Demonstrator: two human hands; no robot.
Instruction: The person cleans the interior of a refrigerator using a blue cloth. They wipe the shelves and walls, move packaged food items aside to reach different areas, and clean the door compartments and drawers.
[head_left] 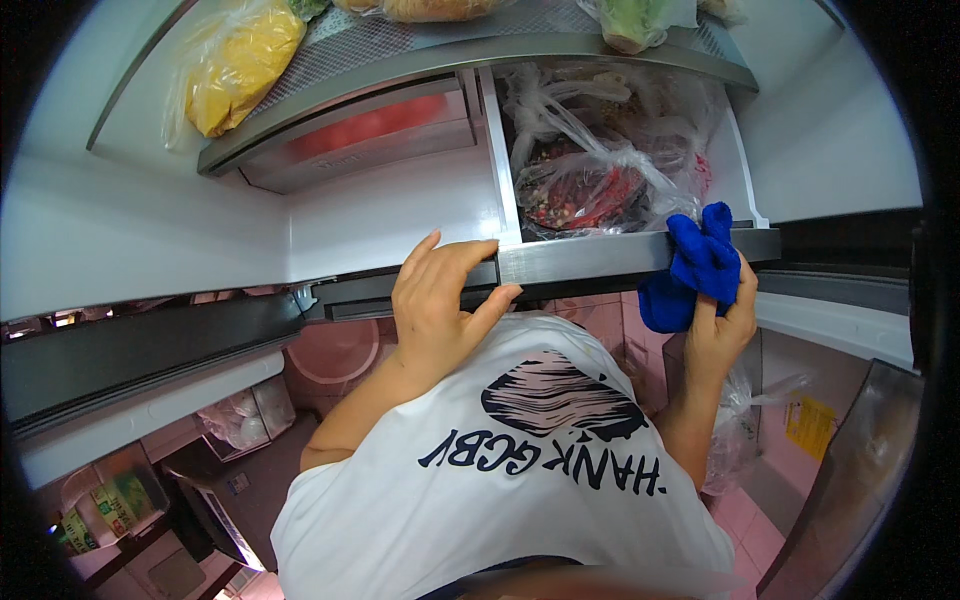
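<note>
A pulled-out fridge drawer with a grey front lies before me, on the right side of the compartment. Inside it are knotted clear plastic bags with dark and red contents I cannot make out. My left hand is at the left end of the drawer front, fingers stretched, thumb and index finger apart at its corner. In my right hand a bunched blue cloth is pressed against the right end of the drawer front. Part of the cloth hangs over the front; some right fingers are hidden behind it.
Left of the drawer, a second drawer with something red inside sits farther back. On the shelf above lie a yellow bag and bagged green vegetables. Open fridge doors with loaded bins flank me on both sides.
</note>
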